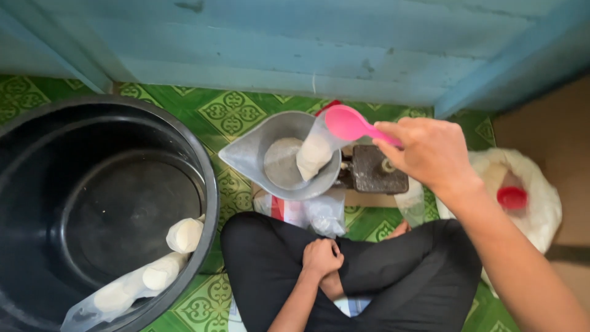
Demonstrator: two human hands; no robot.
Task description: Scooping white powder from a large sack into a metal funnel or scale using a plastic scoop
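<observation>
My right hand (430, 154) grips the handle of a pink scoop (347, 123), holding it at the mouth of a small clear bag (313, 154) partly filled with white powder. That bag lies in a grey metal scale pan (258, 154) with a pouring spout, which also holds some loose powder. My left hand (321, 255) rests as a loose fist on my crossed legs in black trousers, holding nothing.
A large black tub (206, 184) at the left holds a few filled bags (184, 235). A dark scale body (376, 169) sits by the pan. Empty plastic bags (319, 212) lie below it. A white sack (541, 215) with a red cup (511, 197) stands right. A blue wooden wall (307, 43) is behind.
</observation>
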